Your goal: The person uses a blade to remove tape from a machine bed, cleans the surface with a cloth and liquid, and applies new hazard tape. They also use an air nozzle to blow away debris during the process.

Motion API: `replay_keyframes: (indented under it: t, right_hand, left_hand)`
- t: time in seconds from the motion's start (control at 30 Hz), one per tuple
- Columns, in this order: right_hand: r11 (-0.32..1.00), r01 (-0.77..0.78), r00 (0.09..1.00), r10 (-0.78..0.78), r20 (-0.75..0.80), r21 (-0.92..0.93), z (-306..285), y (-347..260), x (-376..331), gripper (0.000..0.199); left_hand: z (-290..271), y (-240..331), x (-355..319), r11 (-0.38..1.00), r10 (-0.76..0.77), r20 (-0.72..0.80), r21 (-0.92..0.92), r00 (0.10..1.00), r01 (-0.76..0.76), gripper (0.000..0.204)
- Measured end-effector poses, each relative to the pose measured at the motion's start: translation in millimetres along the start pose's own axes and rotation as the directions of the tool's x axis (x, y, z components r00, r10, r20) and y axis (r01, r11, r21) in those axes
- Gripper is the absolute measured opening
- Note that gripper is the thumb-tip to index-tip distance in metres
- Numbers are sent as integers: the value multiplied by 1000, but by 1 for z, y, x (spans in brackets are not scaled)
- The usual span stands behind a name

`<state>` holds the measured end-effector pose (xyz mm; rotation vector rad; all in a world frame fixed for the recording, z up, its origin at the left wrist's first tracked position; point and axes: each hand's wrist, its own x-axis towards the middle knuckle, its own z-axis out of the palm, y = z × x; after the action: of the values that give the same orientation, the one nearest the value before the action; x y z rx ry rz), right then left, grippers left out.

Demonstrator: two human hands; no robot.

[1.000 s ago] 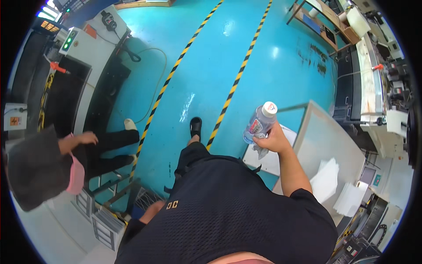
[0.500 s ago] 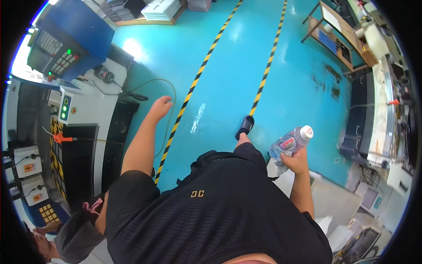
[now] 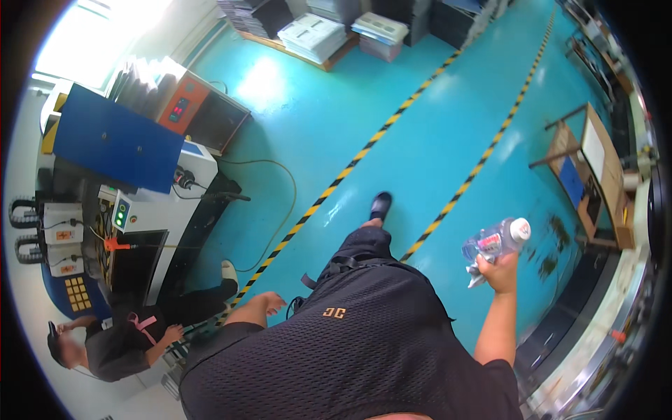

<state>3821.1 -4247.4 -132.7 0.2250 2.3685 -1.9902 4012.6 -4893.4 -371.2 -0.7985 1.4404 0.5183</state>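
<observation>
My right hand (image 3: 500,271) is wrapped round a clear plastic bottle (image 3: 483,245) with a white cap and a red-and-white label. The bottle tilts, cap up and to the right. A crumpled pale cloth or wipe (image 3: 476,274) is pressed against its lower end under my fingers. At my left side hangs my left hand (image 3: 274,304), holding nothing, its fingers loosely bent and slightly apart. It is close to my black shorts. One foot in a dark slipper (image 3: 381,206) is forward on the turquoise floor.
Yellow-and-black striped lines (image 3: 364,150) edge a walkway. On the left stand a machine with a blue panel (image 3: 119,140), a looping hose (image 3: 294,185) and another person (image 3: 126,343). Stacked sheets (image 3: 311,36) lie ahead; a wooden table (image 3: 609,168) stands at right.
I have stepped forward and the view has turned left. My left hand has swung back to my side. My right hand, still round the bottle, appears farther right. The other person shows more fully.
</observation>
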Motion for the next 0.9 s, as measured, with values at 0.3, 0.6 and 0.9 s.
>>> replay_keyframes:
  t: [0.3,0.6,0.9]
  right_hand:
    - [998,-20,997,24,-78,52,-84,12,258,89]
    - [997,72,995,-69,-76,35,-219,22,499,70]
    - [988,131,924,-91,371,-86,-309,-29,778,49]
  left_hand:
    - [-206,522,-26,639,730,-305,622,612,-452,31]
    - [-230,931,-276,344,873,-403,106,276,-933,39]
    - [-101,922,-177,784,412,-29,-498,911,-371,52]
